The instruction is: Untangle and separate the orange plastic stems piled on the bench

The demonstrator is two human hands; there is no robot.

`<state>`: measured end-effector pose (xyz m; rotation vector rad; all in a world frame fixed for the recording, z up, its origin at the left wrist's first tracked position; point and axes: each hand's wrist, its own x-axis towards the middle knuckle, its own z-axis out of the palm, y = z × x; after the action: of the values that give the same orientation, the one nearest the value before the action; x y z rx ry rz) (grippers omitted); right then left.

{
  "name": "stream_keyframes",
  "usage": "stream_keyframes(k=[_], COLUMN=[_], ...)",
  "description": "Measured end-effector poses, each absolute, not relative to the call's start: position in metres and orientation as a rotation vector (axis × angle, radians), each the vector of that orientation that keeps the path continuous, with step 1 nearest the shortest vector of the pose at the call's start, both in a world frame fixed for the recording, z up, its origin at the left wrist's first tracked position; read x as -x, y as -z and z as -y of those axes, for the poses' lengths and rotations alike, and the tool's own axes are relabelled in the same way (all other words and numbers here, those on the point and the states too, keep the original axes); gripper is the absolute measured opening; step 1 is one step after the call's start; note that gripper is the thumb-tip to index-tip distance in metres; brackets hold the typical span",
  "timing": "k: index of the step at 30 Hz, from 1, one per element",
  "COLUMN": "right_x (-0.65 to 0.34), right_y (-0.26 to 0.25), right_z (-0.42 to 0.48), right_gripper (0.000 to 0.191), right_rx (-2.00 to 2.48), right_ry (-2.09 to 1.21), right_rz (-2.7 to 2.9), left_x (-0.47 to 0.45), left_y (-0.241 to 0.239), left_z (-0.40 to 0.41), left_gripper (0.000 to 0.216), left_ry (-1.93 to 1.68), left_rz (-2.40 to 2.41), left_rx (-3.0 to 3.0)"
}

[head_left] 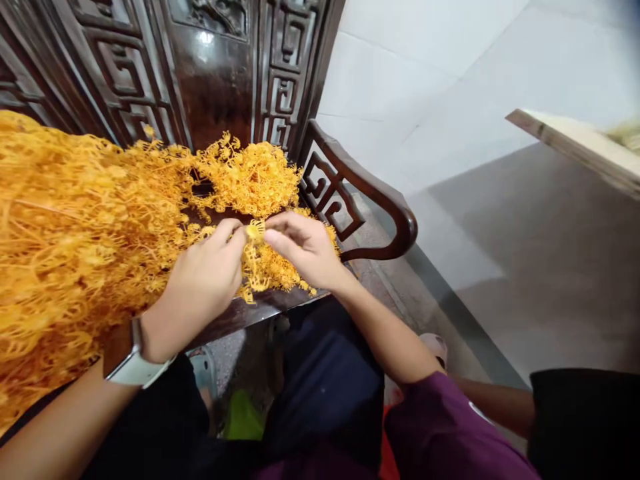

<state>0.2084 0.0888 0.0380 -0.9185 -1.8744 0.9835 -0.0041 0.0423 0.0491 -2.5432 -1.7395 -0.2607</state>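
Between my fingertips is a small yellow plastic flower piece [257, 231] with thin curved prongs, the look of an artificial flower part. My left hand [207, 273], with a watch [135, 363] at its wrist, pinches the piece from the left. My right hand [305, 247] has its thumb and curled fingers at the piece's right side. Below and behind the hands lie loose orange-yellow plastic pieces [285, 270] of the same kind. A small heap [257, 177] sits just beyond, and a much larger pile [85, 227] fills the left side.
The pieces lie on a dark carved wooden bench [240, 313] with a tall back [215, 93] and a curved armrest [385, 193] at the right. A board [575, 143] juts in at the right by a pale wall [425, 60]. Another person's arm [500, 400] shows at lower right.
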Motion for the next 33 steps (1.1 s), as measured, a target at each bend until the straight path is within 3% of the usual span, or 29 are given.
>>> stream_keyframes(k=[4, 12, 15, 20, 26, 33], right_x=[-0.184, -0.177, -0.181, -0.2, -0.202, -0.203], right_y=[-0.028, -0.034, -0.036, -0.037, -0.038, -0.032], right_z=[-0.081, -0.088, -0.087, -0.093, -0.086, -0.089], right_gripper=[0.035, 0.028, 0.025, 0.019, 0.033, 0.037], right_rx=[0.866, 0.857, 0.906, 0.921, 0.856, 0.922], right_ry=[-1.041, -1.47, -1.623, -1.365, -1.179, -1.253], right_rz=[1.846, 1.475, 1.368, 1.498, 1.658, 1.598], left_x=[0.003, 0.006, 0.004, 0.0, 0.002, -0.008], left_y=[-0.046, -0.043, -0.044, -0.041, -0.031, -0.019], left_z=[-0.037, -0.039, -0.042, -0.043, -0.044, -0.045], left_gripper=[0.036, 0.02, 0.02, 0.013, 0.01, 0.012], left_ry=[0.422, 1.584, 1.844, 1.812, 1.684, 2.13], left_rz=[1.808, 2.044, 2.025, 2.164, 1.998, 1.79], left_rx=[2.482, 2.709, 2.672, 2.568, 2.66, 2.585])
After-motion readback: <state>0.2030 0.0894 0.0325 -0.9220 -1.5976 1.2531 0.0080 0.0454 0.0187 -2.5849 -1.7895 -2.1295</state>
